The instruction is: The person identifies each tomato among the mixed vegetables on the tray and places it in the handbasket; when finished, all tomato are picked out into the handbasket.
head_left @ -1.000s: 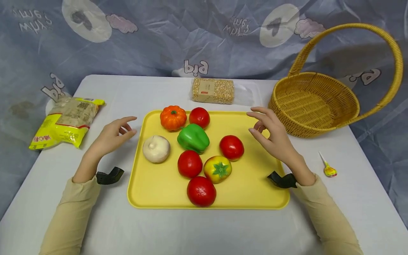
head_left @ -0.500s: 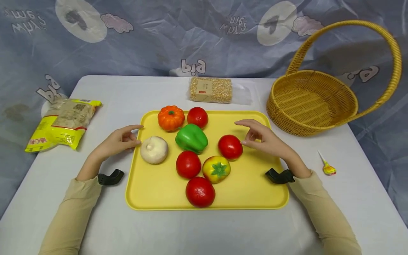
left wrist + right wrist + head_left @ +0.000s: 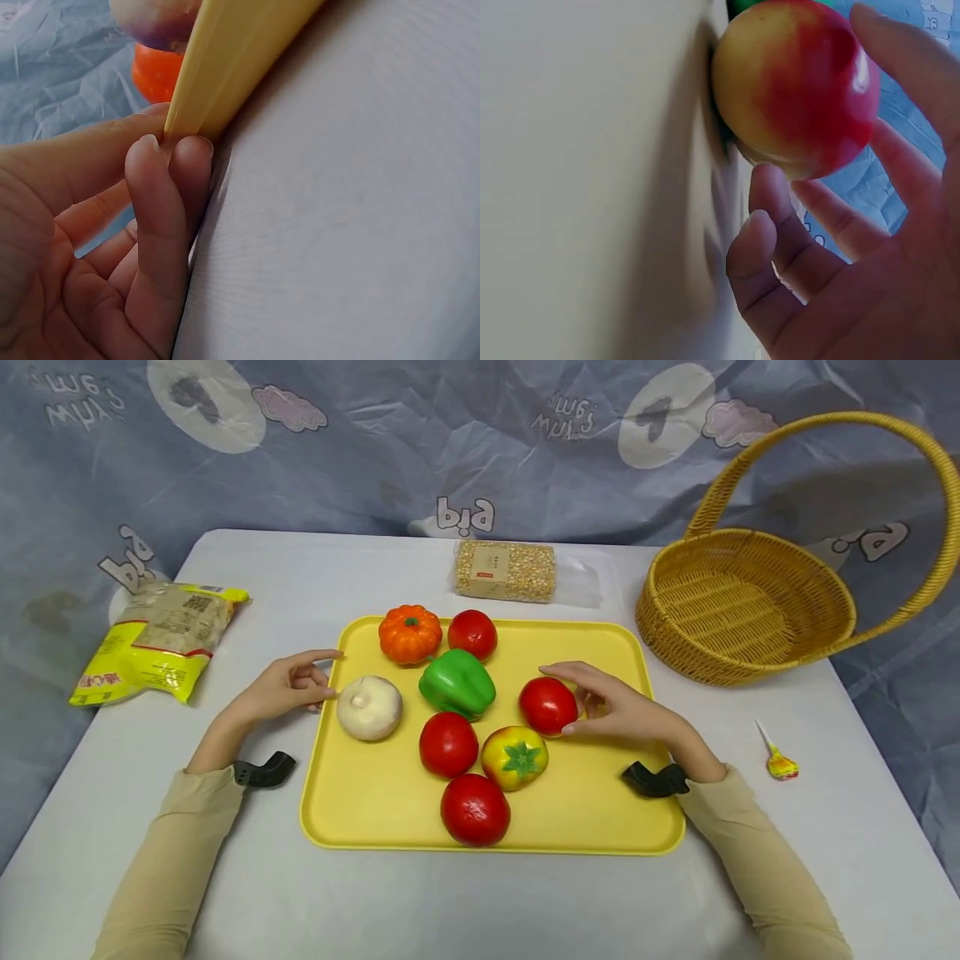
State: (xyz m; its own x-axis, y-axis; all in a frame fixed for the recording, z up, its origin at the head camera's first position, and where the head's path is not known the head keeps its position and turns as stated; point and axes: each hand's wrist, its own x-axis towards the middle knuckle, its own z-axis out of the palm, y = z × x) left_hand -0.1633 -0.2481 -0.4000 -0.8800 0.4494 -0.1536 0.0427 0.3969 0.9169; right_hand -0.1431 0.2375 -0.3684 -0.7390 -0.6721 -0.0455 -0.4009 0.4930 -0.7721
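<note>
While curling round the round red tomato [image 3: 548, 705] from its 3 o'clock side, right hand [image 3: 626, 714] with thumb arched over the top and fingers [image 3: 769, 225] cupped beneath, touching but not squeezing. Sits on the flat yellow plastic tray [image 3: 330, 777], that tomato, at about 4 o'clock from the glossy green bell pepper [image 3: 457, 683] and at 1 o'clock from the yellow-red tomato with a green star calyx [image 3: 514, 757]. Pinches the tray's 9 o'clock rim, left hand [image 3: 288, 687], thumb above and curled fingertips [image 3: 154, 195] below, just beside the white garlic-shaped bulb [image 3: 369, 707].

Looks loose, judging by the wrist view: smooth rounded skin, little pad contact, so could slip out and roll into the two close neighbours. Could also tilt the tray if lifted at the pinched rim, sending the round pieces rolling toward 3 o'clock.

Underneath, a plain white table [image 3: 480, 902], smooth and matte. At 12 o'clock of the tray, a clear packet of pale grain [image 3: 504, 572]; at 10 o'clock, a crumpled yellow bag [image 3: 153, 643]; at 2 o'clock, a woven yellow wicker basket with a hoop handle [image 3: 750, 610], lying tilted; at 3 o'clock, a small yellow lollipop [image 3: 778, 764]. Behind, a wrinkled blue-grey printed cloth [image 3: 375, 443] hung as backdrop.
</note>
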